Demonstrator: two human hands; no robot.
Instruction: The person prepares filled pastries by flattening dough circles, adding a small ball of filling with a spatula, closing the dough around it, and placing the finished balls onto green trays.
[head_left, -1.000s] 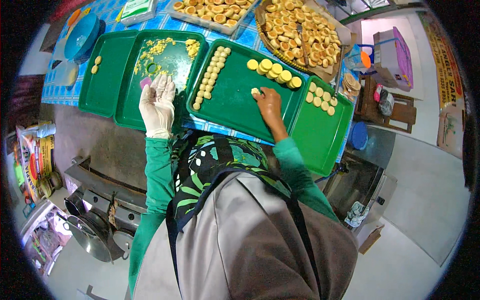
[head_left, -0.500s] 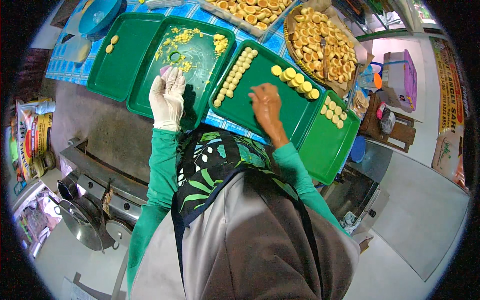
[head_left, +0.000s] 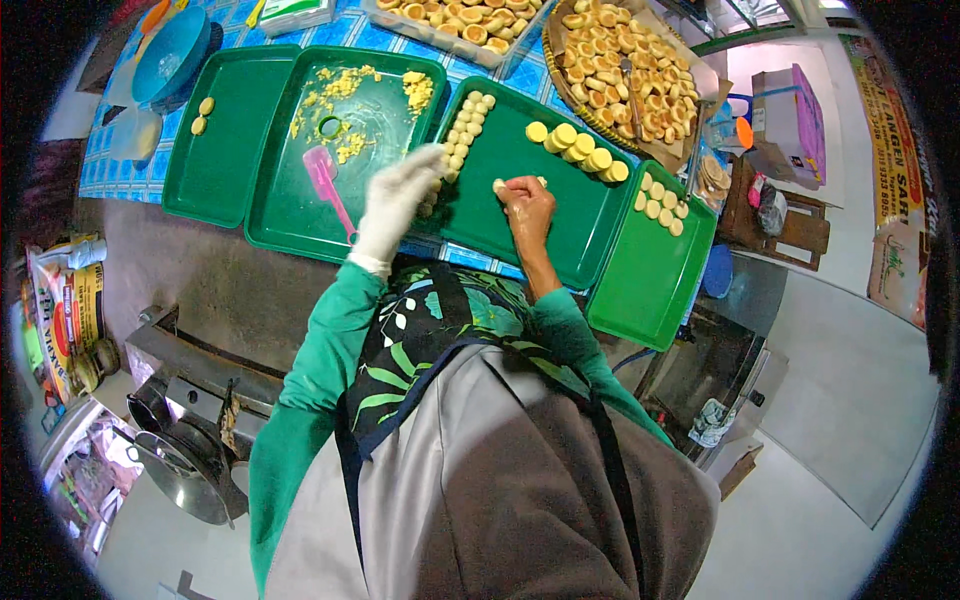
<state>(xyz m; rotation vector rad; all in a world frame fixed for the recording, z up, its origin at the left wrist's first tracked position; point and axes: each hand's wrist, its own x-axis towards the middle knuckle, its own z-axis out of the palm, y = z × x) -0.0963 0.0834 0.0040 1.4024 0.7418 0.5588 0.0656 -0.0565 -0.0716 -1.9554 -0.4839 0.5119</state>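
My left hand (head_left: 393, 207), in a white glove, hangs over the edges of two dark green trays, fingers stretched toward a double row of pale dough balls (head_left: 460, 138). Nothing shows in it, though its palm is turned from view. Bare and pinched, my right hand (head_left: 529, 208) is low over the dough-ball tray (head_left: 500, 225). A small pale dough ball (head_left: 498, 185) shows at its fingertips. Stacked yellow discs (head_left: 578, 148) stand along that tray's far right. On the tray to the left (head_left: 275, 215) lie yellow crumbly filling (head_left: 340, 85), a green ring (head_left: 329, 126) and a pink spatula (head_left: 327, 175).
A lighter green tray (head_left: 630, 290) with flattened pale rounds is at the right. Another tray (head_left: 215, 150) with a few rounds lies far left, near a blue bowl (head_left: 170, 60). Behind are a clear box (head_left: 470, 45) and a woven basket (head_left: 560, 80) of baked pastries.
My left hand has swung right from the filling tray toward the dough balls, uncovering the pink spatula. My right hand has turned, its fingertips now pinching a dough ball.
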